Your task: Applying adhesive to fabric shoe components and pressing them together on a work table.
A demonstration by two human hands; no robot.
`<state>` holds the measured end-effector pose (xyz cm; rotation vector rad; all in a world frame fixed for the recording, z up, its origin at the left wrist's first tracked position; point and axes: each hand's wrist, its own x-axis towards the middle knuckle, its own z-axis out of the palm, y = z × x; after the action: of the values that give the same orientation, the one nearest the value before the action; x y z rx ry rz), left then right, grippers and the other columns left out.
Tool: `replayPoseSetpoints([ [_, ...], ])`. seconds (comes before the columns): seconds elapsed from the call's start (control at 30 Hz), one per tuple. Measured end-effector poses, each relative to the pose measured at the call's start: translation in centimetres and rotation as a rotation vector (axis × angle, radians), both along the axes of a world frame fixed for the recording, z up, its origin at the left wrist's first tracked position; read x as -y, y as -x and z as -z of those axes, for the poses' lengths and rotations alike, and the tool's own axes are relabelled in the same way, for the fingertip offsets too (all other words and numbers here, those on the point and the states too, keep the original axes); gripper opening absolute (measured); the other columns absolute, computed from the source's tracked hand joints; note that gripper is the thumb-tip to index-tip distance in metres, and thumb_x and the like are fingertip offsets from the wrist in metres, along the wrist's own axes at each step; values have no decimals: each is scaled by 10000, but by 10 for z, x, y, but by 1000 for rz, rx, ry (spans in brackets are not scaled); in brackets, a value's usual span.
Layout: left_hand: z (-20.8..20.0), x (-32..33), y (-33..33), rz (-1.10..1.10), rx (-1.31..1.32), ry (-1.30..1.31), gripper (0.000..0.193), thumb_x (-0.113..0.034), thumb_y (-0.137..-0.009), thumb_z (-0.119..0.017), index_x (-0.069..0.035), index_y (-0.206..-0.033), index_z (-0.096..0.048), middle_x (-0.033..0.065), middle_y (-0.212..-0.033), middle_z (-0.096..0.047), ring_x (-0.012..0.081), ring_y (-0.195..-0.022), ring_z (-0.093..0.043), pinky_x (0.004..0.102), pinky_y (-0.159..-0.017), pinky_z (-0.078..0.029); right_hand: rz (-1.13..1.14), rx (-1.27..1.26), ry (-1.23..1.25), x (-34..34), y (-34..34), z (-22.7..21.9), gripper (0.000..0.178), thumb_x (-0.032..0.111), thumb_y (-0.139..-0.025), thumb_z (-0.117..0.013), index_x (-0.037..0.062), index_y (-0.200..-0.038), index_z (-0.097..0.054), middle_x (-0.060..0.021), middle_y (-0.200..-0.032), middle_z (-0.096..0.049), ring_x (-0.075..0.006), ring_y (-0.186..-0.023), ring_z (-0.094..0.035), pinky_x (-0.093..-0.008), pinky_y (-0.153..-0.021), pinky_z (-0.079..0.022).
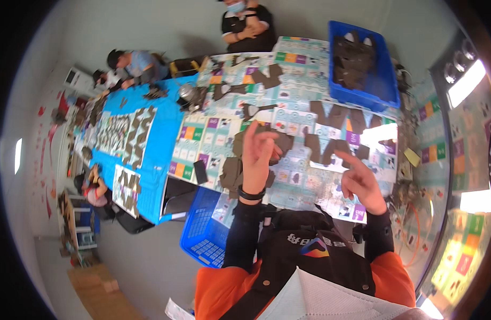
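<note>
Brown flat cut pieces (330,146) lie spread over the middle of the table (304,184), and the left hand (257,154) is raised just above them with its fingers loosely apart, holding nothing. The right hand (361,184) hovers near the table's near edge, fingers open and empty. A blue bin (386,88) of more brown pieces sits at the far right corner, and a blue basket (202,234) stands below the near edge.

Brown cut pieces (330,149): matt, cardboard-like. Table (304,80) cover: glossy printed sheet. Crate (386,80): smooth blue plastic. Neighbouring table cover (165,128): plain blue, matt. Wristband (250,195): black, matt.
</note>
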<state>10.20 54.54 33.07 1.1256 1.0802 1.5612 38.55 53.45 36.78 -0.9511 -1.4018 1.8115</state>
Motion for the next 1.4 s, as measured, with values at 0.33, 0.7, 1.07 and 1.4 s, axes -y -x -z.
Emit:
replayPoseSetpoints([
  [0.33,-82,50,79,-265,301,-170,703,-418,-1028,-378,-19,-1524,-78,263,-1532,-243,354,-1381,-353,492,-1122,-322,406,405,-1520,20,110,-68,686,186,-784,-706,128,-1387,-385,-214,-1412,-464,-461,-1264,-470,-556,-1038,-370],
  [0.7,-32,100,67,215,628,139,760,-536,-1006,-255,33,-1502,-169,246,-1539,-240,387,-1418,-262,484,-1159,-218,-561,394,-788,49,192,-75,825,123,-847,-689,-59,-1480,-193,-175,-1048,-619,-258,-1005,-633,-367,-859,-498],
  [1.07,-34,89,34,-106,-176,99,621,-370,-1057,-334,-14,-611,-579,53,-511,-546,134,-442,-491,282,-712,-472,-623,-12,235,56,129,-84,761,529,-1028,-216,36,-563,-561,-37,-514,-541,-114,-503,-545,-387,-940,-469],
  [1.4,76,47,27,65,-155,437,496,-393,-1011,-486,-1,-742,-630,29,-542,-571,70,-459,-502,235,-445,-379,-398,-99,76,19,124,12,558,320,-987,-479,43,-504,-446,-44,-514,-484,-131,-462,-462,-352,-847,-531],
])
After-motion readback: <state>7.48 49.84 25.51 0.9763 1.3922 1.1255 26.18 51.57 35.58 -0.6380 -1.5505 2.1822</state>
